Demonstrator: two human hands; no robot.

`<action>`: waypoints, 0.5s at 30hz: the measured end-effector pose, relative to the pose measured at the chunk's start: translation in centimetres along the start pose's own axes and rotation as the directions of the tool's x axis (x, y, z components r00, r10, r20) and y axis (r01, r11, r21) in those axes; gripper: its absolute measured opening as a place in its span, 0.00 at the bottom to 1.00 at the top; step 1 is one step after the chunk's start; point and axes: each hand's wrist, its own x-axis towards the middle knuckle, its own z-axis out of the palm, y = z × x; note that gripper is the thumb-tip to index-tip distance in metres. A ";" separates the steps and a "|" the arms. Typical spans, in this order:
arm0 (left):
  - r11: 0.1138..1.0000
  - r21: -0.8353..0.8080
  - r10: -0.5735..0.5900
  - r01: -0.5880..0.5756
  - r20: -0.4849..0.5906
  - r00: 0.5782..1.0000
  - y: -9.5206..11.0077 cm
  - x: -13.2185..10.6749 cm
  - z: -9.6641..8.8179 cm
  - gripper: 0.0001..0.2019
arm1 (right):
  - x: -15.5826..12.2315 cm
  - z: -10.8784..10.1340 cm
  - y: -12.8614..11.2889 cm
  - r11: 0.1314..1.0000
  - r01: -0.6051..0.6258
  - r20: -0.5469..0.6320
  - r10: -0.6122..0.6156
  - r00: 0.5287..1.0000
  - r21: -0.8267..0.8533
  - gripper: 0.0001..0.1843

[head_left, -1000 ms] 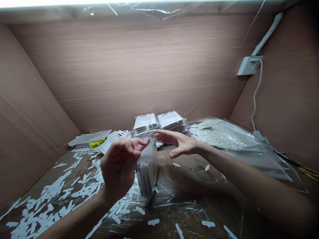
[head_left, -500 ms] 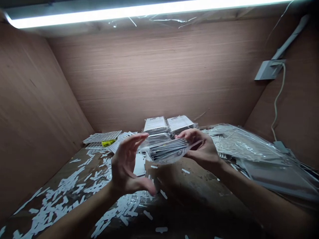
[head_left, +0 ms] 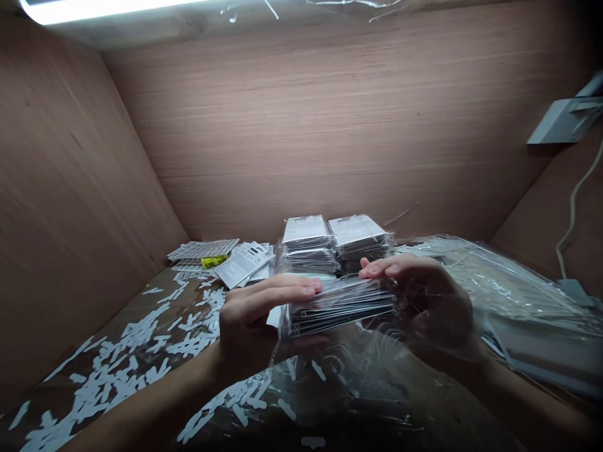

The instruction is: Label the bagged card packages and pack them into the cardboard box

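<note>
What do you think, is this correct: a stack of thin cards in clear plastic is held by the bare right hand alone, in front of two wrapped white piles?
Not alone: the head view shows the left hand holding the stack too, with the right hand. The rest stands.

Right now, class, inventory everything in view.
wrapped card stack: one, grey, between hands
packed piles: two, white, behind
loose cards: several, white, left of piles
printed sheets: several, white, far left
label: one, yellow, by sheets
scraps: many, white, mostly left
clear plastic: uncountable, transparent, right
wall box: one, white, right
cable: one, white, below box
block: one, grey, right
light: one, white, top left
walls: three, brown, around
table: one, brown, beneath
left hand: one, bare, stack's left
right hand: one, bare, stack's right
</note>
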 end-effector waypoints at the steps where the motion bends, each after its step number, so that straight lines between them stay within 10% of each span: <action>1: 1.000 -0.008 -0.003 0.003 -0.003 1.000 0.0 -0.1 -0.1 0.32 | -0.1 0.0 0.1 1.000 0.003 0.009 -0.003 1.000 0.000 0.34; 15: 0.990 -0.081 -0.113 0.113 -0.003 0.994 -0.2 -2.1 1.0 0.31 | -0.6 0.7 0.6 0.999 0.019 0.060 -0.016 0.998 -0.049 0.35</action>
